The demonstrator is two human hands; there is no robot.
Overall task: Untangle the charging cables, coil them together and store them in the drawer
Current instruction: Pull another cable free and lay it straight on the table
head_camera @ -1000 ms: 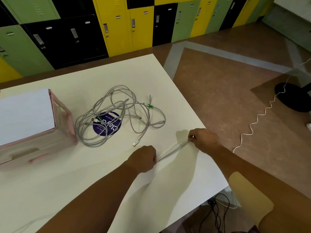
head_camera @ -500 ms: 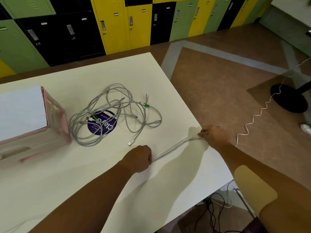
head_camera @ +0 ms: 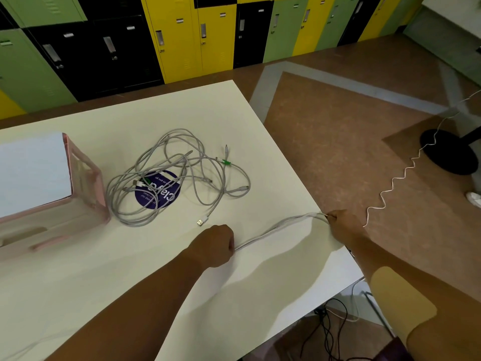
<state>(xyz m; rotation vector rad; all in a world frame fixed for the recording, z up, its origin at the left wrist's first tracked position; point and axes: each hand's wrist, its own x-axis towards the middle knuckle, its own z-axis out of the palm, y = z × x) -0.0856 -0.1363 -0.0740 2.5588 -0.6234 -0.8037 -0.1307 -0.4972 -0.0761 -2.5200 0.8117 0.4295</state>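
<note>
A tangle of grey charging cables (head_camera: 166, 178) lies in loose loops on the white table (head_camera: 145, 277), with a USB plug (head_camera: 201, 221) sticking out toward me. One separate doubled cable (head_camera: 281, 226) is stretched between my hands. My left hand (head_camera: 216, 244) is a fist closed on its near end. My right hand (head_camera: 343, 224) pinches the far end at the table's right edge. A pink drawer unit (head_camera: 86, 183) with a white top stands at the left; its front faces me.
A round purple sticker (head_camera: 166, 196) lies under the tangle. The table's right edge drops to brown floor, where a wavy white cord (head_camera: 390, 188) and a black stand base (head_camera: 447, 152) lie. Coloured lockers (head_camera: 182, 35) line the back wall. Black wires (head_camera: 328, 332) hang under the table.
My right hand has slid right along the cable to the table's edge, so the stretch between my hands is longer. My left hand has stayed put.
</note>
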